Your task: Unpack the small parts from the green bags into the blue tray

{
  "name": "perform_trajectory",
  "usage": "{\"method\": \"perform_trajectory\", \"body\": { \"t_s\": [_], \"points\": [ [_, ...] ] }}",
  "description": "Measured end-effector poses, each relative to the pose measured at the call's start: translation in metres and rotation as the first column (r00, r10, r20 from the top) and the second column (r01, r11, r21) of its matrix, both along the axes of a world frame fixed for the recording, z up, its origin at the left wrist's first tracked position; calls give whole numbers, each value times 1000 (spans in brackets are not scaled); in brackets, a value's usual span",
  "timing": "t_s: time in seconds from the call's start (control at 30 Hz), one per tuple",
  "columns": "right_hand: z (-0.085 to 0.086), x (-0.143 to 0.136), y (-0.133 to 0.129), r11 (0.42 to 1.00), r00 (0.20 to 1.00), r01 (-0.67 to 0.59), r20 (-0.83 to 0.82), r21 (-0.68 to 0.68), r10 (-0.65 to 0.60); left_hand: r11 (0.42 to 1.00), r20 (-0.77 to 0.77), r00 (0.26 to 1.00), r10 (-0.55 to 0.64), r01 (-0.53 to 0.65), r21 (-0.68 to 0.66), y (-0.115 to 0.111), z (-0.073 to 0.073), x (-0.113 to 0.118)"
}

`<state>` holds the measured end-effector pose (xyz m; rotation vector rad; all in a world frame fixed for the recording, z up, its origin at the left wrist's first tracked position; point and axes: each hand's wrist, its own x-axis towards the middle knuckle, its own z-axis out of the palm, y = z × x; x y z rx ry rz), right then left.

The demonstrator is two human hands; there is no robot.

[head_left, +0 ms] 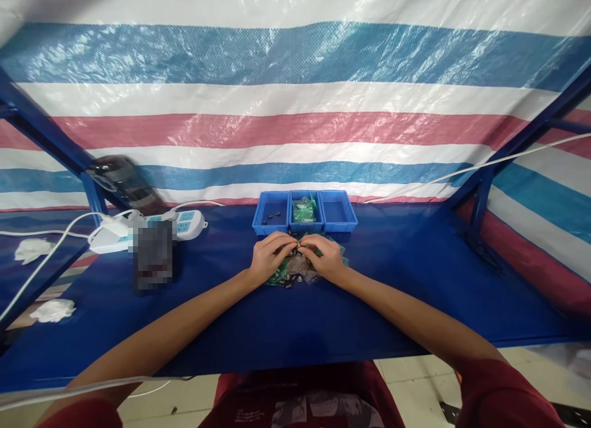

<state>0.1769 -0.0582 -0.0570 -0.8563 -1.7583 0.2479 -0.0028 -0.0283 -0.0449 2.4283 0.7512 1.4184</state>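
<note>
My left hand (270, 255) and my right hand (327, 255) meet over the middle of the blue table, fingertips pinched close together. Whatever sits between the fingertips is too small to name. Under and around both hands lies a pile of clear and green plastic bags (299, 268), with several small dark and metallic parts (289, 284) at its front edge. Just beyond the hands stand three blue bins side by side. Several small dark pieces lie in the left bin (256, 229), green plastic packets (305, 210) fill the middle one, and the right bin (354, 223) shows a bare bottom.
A white power strip (196, 223) with plugged-in cables lies left, behind a pixelated dark object (154, 255). A black cylindrical object (127, 181) leans by the frame. Crumpled white tissue (53, 310) lies far left. Blue frame posts (482, 194) and striped sheeting (295, 52) enclose the table.
</note>
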Motion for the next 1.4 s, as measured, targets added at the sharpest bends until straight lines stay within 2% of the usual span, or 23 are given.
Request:
{"method": "perform_trajectory", "body": {
  "t_s": [0.27, 0.47, 0.63, 0.77, 1.23, 1.4],
  "points": [
    [-4, -1, 1, 997, 999, 31, -8, 73, -31, 1000, 7, 1000, -11, 11, 5, -1, 1, 0],
    [-2, 0, 0, 998, 999, 48, 3, 49, -48, 1000, 19, 1000, 0, 0, 17, -2, 1, 1],
    [1, 0, -1, 997, 1000, 1, -6, 76, 0, 1000, 11, 1000, 19, -19, 3, -2, 0, 2],
    [2, -1, -1, 998, 1000, 15, 5, 58, -15, 998, 4, 999, 45, -45, -36, -1, 0, 2],
    [-3, -1, 0, 998, 999, 54, -1, -36, -54, 997, -40, 997, 71, -73, -32, 0, 0, 2],
    [-1, -2, 0, 997, 997, 81, 3, -8, -81, 998, -38, 997, 63, -64, -26, -1, 1, 2]
  ]
}}
